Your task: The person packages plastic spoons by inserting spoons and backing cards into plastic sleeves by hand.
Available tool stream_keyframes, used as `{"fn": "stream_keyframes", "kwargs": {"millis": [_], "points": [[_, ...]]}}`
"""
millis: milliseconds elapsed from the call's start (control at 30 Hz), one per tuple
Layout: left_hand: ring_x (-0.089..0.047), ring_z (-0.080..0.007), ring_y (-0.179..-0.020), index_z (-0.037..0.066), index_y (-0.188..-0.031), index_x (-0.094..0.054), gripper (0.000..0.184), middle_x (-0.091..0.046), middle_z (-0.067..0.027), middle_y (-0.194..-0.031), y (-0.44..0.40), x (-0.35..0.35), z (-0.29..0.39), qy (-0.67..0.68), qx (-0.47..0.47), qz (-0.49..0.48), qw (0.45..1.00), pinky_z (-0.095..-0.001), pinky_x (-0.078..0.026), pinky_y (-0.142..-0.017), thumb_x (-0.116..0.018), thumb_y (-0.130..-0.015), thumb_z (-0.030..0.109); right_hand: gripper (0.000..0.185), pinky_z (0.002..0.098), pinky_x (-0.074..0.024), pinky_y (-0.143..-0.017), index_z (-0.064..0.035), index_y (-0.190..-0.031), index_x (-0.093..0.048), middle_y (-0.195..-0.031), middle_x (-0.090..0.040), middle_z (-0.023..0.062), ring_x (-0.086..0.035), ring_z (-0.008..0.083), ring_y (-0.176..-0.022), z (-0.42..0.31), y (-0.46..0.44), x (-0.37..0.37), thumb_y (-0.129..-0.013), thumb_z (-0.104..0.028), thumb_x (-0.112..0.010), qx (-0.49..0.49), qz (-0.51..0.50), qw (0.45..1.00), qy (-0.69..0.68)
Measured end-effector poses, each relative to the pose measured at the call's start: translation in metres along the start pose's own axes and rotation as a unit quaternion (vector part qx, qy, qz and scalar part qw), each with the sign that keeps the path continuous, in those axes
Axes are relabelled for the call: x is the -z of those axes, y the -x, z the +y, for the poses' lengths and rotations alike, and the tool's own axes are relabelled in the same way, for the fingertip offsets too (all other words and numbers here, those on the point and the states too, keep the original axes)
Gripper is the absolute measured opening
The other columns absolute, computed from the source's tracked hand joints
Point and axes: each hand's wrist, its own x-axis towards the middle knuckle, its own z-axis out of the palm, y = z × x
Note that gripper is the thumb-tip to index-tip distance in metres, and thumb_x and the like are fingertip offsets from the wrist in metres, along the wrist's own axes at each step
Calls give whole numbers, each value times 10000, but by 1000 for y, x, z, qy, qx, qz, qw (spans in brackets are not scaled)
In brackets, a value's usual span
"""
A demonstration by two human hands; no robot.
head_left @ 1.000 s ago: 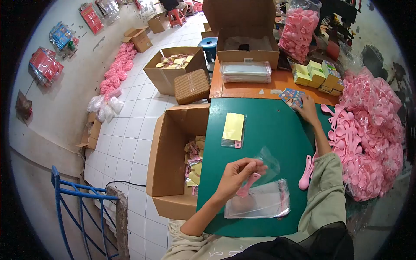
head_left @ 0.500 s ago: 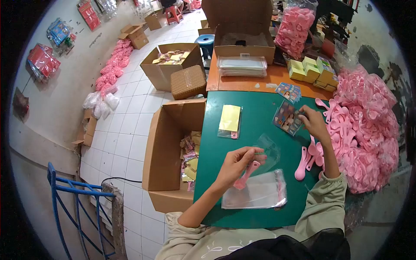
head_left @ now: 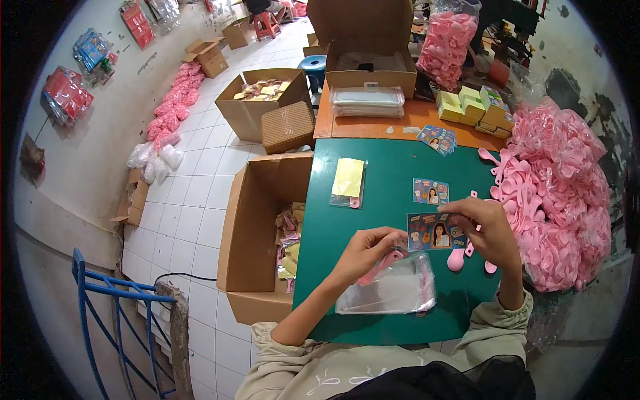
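Note:
My left hand [head_left: 364,255] pinches a clear plastic bag [head_left: 408,248] over the front of the table. A pink spoon [head_left: 379,269] shows at its fingers; whether it lies inside the bag I cannot tell. In my right hand [head_left: 490,230] is a printed picture card [head_left: 427,233], gripped by its right side close to the bag. Just behind it, another picture card [head_left: 428,190] lies on the green tabletop [head_left: 387,173]. Beneath my left hand rests a pile of clear bags [head_left: 393,297]. Loose pink spoons [head_left: 456,260] lie under and beside my right hand.
A packed bag with a yellow card [head_left: 349,179] lies at the back left. More picture cards [head_left: 438,140] and yellow card stacks [head_left: 463,107] sit behind. Bagged pink spoons [head_left: 563,200] crowd the right edge. An open carton [head_left: 257,227] holding packets adjoins the table's left side.
My right hand has come toward me and the bag with one picture card; another card now lies on the table behind it. My left hand keeps hold of the bag, nearly in place.

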Motion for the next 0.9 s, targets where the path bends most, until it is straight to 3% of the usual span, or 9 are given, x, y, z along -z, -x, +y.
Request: {"fn": "stream_keyframes", "kwargs": {"millis": [67, 200, 367, 400, 467, 700, 800, 900], "points": [[-619, -101, -808, -43, -1064, -601, 299, -657, -77, -896, 2, -4, 2, -5, -3, -7, 1000, -209, -498, -692, -474, -961, 207, 244, 332, -470, -648, -69, -1012, -623, -830, -609, 127, -617, 271, -729, -5, 2, -2, -794, 22, -563, -3, 34, 999, 18], [-596, -76, -749, -32, -1050, -611, 296, -650, -54, -867, 6, -8, 9, 7, 5, 3, 1000, -198, -474, -654, -481, -959, 217, 248, 344, -472, -624, -69, -1010, -625, -812, -596, 127, -610, 269, -704, -5, 8, -1, -781, 13, -580, 6, -4, 1000, 21], [-573, -64, -758, -13, -1063, -630, 261, -648, -42, -855, 4, -6, 4, -92, 12, -9, 996, -213, -488, -673, -493, -948, 177, 182, 342, -476, -600, -37, -973, -602, -783, -593, 135, -613, 266, -691, -4, 11, -5, -792, -19, -594, 49, -45, 997, 42], [-568, -60, -758, -3, -1070, -633, 258, -646, -41, -851, 4, -7, 3, -121, 16, -15, 992, -216, -488, -666, -499, -945, 178, 156, 343, -474, -598, -29, -952, -585, -771, -590, 137, -612, 270, -691, -6, 10, -5, -798, -38, -602, 11, -73, 997, 23], [-542, -43, -688, 12, -1144, -597, 288, -646, -23, -844, 6, -14, 10, -106, 1, -31, 994, -208, -456, -607, -509, -943, 198, 137, 344, -469, -593, -12, -912, -552, -747, -586, 141, -610, 277, -689, -13, 8, -7, -809, -76, -616, -66, -128, 989, -15], [-642, -117, -708, 75, -1389, -329, 592, -687, -123, -780, 11, -17, 11, -285, -94, -4, 954, -294, -493, -620, -591, -891, 257, 243, 361, -447, -566, -4, -838, -530, -727, -591, 140, -589, 299, -651, 9, 12, -49, -790, -199, -667, 33, -122, 991, -52], [-658, -144, -712, 74, -1405, -271, 675, -668, -160, -728, 14, -16, 6, -437, -87, 28, 895, -301, -503, -644, -621, -865, 277, 228, 325, -434, -553, -1, -766, -540, -671, -558, 117, -574, 229, -606, 21, 22, -57, -760, -174, -689, 13, -171, 973, -155], [-648, -130, -761, 84, -1402, -278, 718, -681, -127, -761, 18, -3, 9, -412, -7, -29, 911, -289, -501, -678, -668, -831, 277, 229, 273, -404, -529, -16, -701, -545, -623, -543, 52, -528, 120, -581, 20, 27, -55, -742, -166, -713, -102, -139, 969, -178]]}}
